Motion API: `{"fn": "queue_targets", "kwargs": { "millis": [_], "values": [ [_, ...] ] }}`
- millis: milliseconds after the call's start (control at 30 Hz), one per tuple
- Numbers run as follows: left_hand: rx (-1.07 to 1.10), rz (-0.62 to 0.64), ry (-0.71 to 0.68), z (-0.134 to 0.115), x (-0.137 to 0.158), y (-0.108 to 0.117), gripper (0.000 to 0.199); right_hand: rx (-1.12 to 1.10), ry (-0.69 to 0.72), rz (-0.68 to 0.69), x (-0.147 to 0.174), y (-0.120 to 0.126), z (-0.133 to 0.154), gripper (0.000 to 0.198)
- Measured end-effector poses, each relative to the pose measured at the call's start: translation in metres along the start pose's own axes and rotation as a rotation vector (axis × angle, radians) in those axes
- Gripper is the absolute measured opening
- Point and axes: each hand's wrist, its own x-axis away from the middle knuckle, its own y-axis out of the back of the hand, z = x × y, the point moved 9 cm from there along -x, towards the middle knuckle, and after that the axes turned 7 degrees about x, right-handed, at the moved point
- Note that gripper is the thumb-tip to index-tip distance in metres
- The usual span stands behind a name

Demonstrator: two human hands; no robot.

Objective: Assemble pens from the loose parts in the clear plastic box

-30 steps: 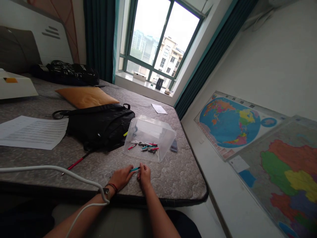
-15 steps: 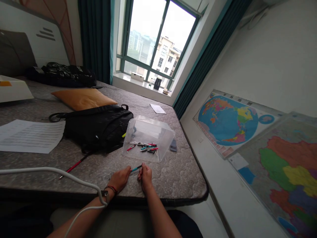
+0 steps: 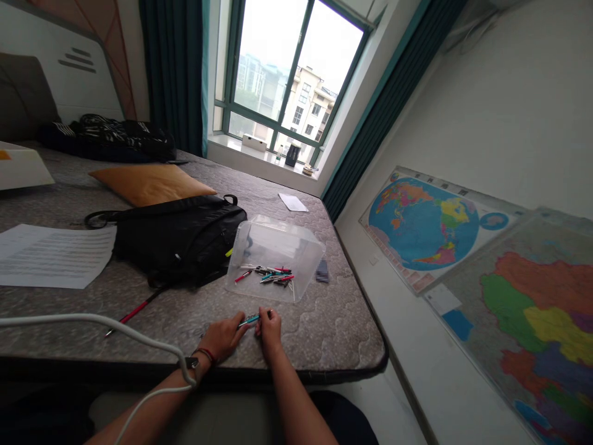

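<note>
A teal pen [image 3: 250, 320] spans the gap between my two hands, just above the mattress near its front edge. My left hand [image 3: 223, 337] pinches one end of it, and a bracelet and a watch sit on that wrist. Fingers of my right hand [image 3: 270, 327] are closed round the other end, hiding it. Beyond my hands stands a clear plastic box [image 3: 299, 253] with several red, teal and white pens [image 3: 275, 276] lying loose in it.
Left of the box lies a black backpack [image 3: 180, 241], with an orange cushion-like packet [image 3: 152, 184] behind it. A printed sheet [image 3: 55, 256] and a red pen [image 3: 134, 311] lie further left. A white cable [image 3: 115, 324] crosses the left foreground. A dark phone-like object [image 3: 322, 272] lies right of the box.
The pen has turned slightly between my hands, and more of its teal length shows. Both hands stay close together at nearly the same place. The view has shifted slightly.
</note>
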Motion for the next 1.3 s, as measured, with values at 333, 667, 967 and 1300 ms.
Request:
{"fn": "queue_targets", "kwargs": {
  "millis": [333,667,967,1300],
  "values": [
    [-0.016,-0.025,-0.032,-0.0033,-0.0016,-0.0011,0.039,-0.054,-0.025,-0.012,0.0002,0.0030,0.0012,0.044],
    [-0.063,-0.006,0.010,0.0019,-0.0036,-0.0026,0.042,-0.078,-0.033,0.000,-0.0008,0.0027,0.0012,0.037],
    [-0.074,0.002,0.066,0.0051,-0.0034,0.0010,0.041,-0.290,-0.128,0.012,0.0060,0.0055,0.0040,0.044],
    [-0.087,0.019,0.066,0.0025,-0.0034,0.0017,0.044,-0.279,-0.121,0.053,0.0046,0.0046,0.0035,0.049]
  ]
}}
